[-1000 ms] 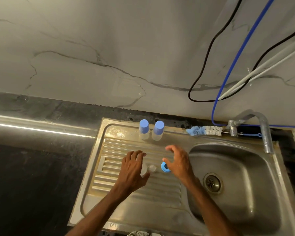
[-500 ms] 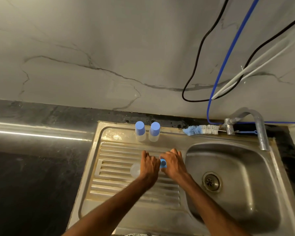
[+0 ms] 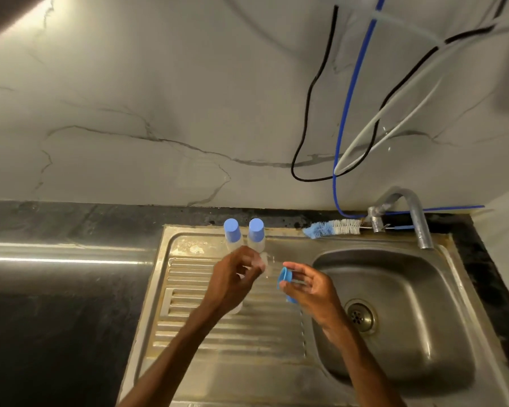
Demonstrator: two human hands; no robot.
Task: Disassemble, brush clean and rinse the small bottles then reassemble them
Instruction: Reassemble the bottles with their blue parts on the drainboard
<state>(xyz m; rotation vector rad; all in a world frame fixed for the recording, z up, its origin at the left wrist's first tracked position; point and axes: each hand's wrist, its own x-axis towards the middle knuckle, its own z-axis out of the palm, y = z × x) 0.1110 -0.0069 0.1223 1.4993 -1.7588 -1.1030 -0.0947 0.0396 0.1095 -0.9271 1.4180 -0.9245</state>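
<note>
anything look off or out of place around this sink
Loose black, blue and white cables hang in loops just above the tap, an odd spot so near water. The drainboard shows rusty-looking stains near its back corner. Nothing looks spilled.

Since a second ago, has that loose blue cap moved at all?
Yes. The blue cap has come up off the ridged draining board, where it lay; the right hand now holds it raised above the ridges.

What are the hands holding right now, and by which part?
The left hand grips a small clear bottle round its body. The right hand pinches a blue cap by its side wall, open end toward the bottle.
</note>
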